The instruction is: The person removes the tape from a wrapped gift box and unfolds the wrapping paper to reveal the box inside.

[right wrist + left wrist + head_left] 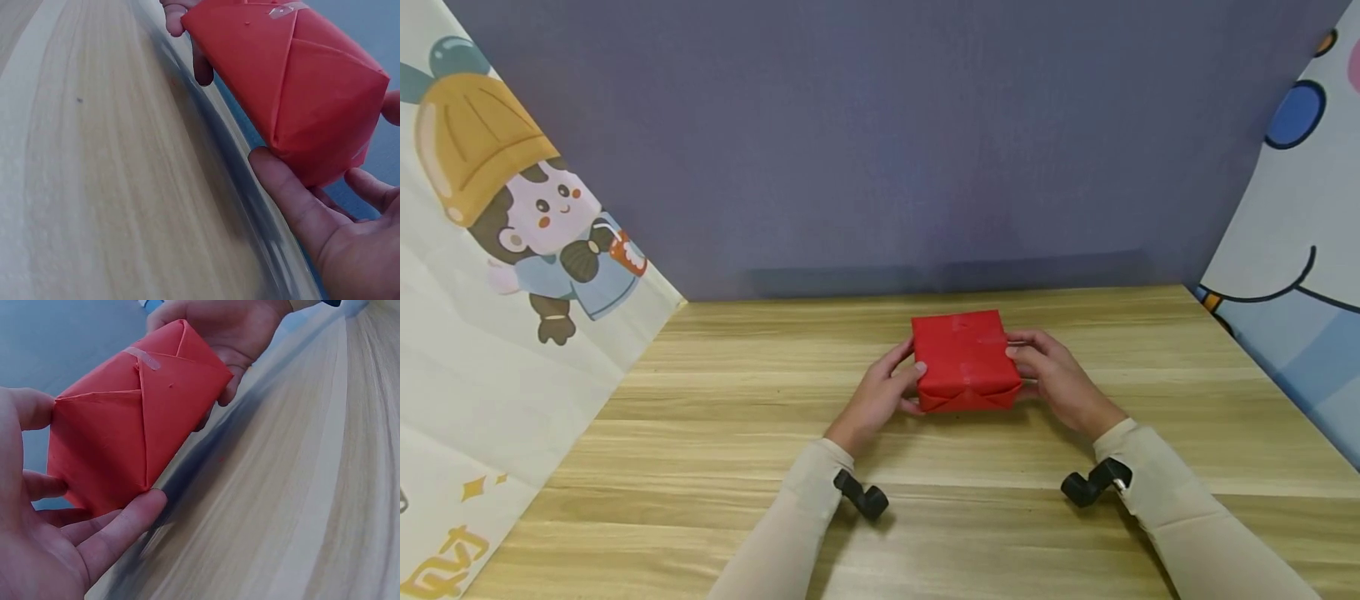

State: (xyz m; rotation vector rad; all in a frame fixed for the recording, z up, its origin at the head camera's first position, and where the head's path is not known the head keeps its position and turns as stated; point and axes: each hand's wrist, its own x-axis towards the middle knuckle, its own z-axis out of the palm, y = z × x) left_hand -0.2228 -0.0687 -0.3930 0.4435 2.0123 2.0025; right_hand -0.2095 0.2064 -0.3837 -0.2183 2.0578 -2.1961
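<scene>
A box wrapped in red paper [967, 358] is held between both hands, just above the wooden table. Its near side shows folded flaps, and a strip of clear tape [145, 358] crosses the paper in the left wrist view. My left hand [880, 392] grips the box's left end, thumb on the top edge and other fingers around the side and below. On the opposite end, my right hand [1060, 382] grips it in the same way. In the right wrist view, right-hand fingers [297, 200] support the lower corner of the red box [300, 87].
Light wood grain covers the table [737, 467]. A grey-blue panel [880, 150] rises behind it. Cartoon-printed sheets stand on the left [445, 350] and right [1300, 242]. Black camera mounts [861, 497] sit on both wrists.
</scene>
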